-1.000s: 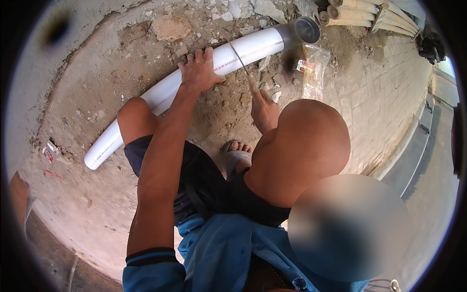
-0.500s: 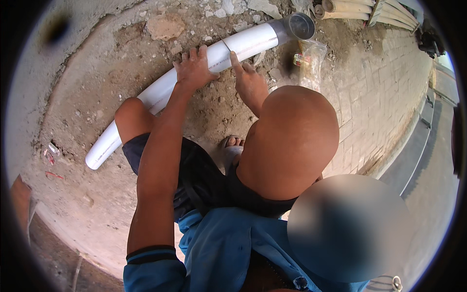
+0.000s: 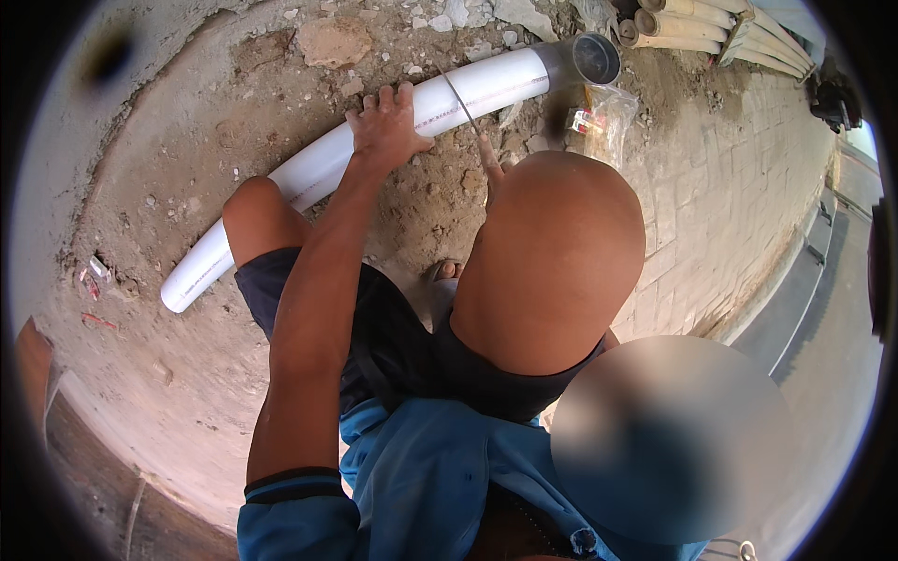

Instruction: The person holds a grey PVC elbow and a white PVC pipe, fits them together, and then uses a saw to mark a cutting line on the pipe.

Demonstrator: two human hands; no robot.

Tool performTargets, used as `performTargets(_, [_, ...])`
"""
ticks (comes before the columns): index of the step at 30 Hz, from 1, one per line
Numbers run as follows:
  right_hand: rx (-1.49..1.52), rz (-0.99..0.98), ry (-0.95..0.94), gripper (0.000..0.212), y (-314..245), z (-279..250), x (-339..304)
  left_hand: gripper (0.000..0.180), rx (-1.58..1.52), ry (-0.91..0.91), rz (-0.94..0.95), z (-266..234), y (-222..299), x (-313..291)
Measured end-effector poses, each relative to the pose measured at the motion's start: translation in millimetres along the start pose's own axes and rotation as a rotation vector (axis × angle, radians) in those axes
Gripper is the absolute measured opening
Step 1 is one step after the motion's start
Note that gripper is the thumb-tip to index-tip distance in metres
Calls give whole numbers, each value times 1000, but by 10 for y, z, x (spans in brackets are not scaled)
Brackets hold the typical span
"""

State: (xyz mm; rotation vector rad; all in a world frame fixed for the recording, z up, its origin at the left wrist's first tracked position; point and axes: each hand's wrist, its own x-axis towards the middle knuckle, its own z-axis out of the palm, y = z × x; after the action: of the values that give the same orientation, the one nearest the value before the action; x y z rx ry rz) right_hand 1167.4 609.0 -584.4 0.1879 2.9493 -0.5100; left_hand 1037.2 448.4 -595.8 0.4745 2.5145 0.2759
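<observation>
A long white plastic pipe (image 3: 313,172) lies slantwise on the dirt, with a dark grey pipe elbow (image 3: 597,58) at its far right end. My left hand (image 3: 385,126) grips the pipe from above, fingers over its far side and thumb on the near side. Just right of it, a thin saw blade (image 3: 457,94) lies across the pipe. My right hand (image 3: 492,166) is closed at the blade's near end, the index finger stretched along it. My right knee hides most of that hand and any saw handle. My left knee rests against the pipe.
Rubble and a flat stone (image 3: 333,41) lie beyond the pipe. A clear plastic bag (image 3: 613,117) with something red and white sits near the elbow. Several bamboo poles (image 3: 687,26) are stacked at the far right, above a paved strip (image 3: 711,187). A concrete wall edges the left.
My right hand has drawn back toward my right knee, pulling the saw blade nearer, so more of it shows across the pipe. My left hand keeps its hold on the pipe.
</observation>
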Motion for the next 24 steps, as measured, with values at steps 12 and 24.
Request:
performTargets(12, [-118,83,-81,72,190,118,-244,95,-4,3,20,-8,48,-6])
performTargets(24, [-366,-192,31,75,824,798,-258,102,6,-24,4,4,10,-14])
